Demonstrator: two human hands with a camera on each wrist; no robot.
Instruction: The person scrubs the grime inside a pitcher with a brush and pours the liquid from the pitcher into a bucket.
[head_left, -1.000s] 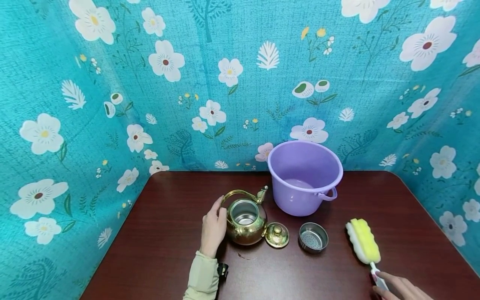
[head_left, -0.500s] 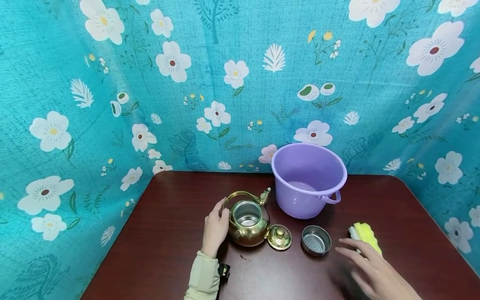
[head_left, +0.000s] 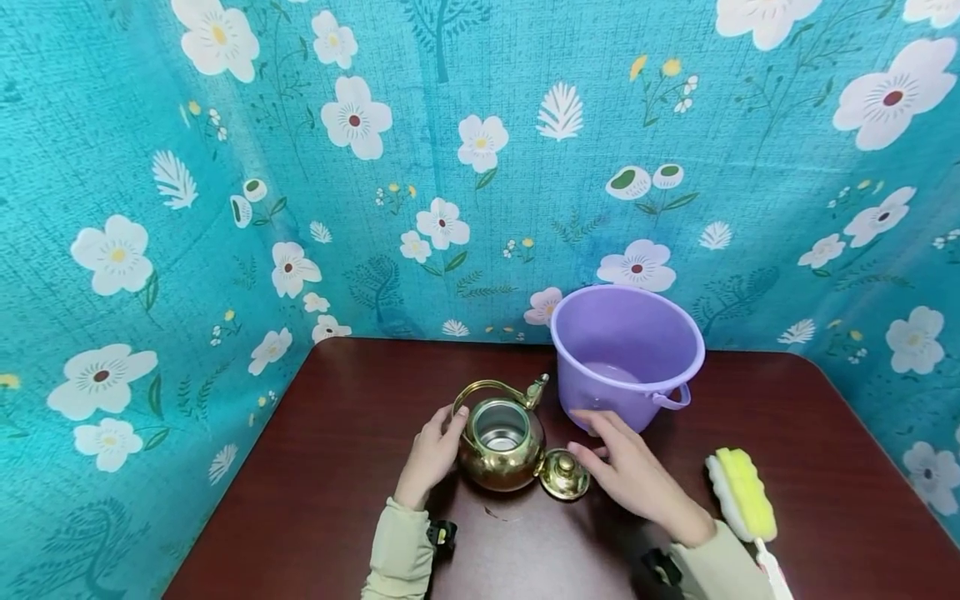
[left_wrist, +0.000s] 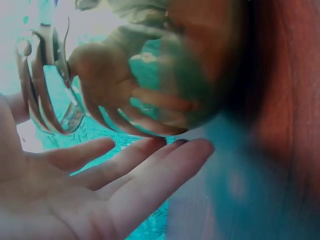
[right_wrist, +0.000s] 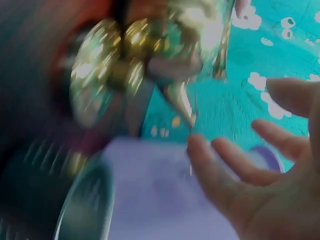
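A brass-coloured teapot [head_left: 501,475] stands uncovered on the table, its silvery inside showing. My left hand [head_left: 429,458] is at its left side, by the foot of the arched handle [head_left: 483,385]. In the left wrist view those fingers [left_wrist: 160,185] reach out nearly straight alongside the round body. The knobbed lid [head_left: 564,477] lies at the teapot's right. Just right of the lid hovers my right hand [head_left: 637,475], fingers spread and holding nothing. Beneath it the metal strainer cup [right_wrist: 85,210] is hidden in the head view, but its rim shows blurred in the right wrist view.
A purple bucket [head_left: 626,350] stands behind the right hand near the table's back edge. On the right lies a yellow and white sponge brush [head_left: 746,496]. The dark red table [head_left: 360,400] meets a teal flowered cloth [head_left: 420,275] at the back.
My right hand has let go of the sponge brush's handle and moved left, across the strainer cup toward the lid. The left hand stays at the teapot. The head view shifts slightly.
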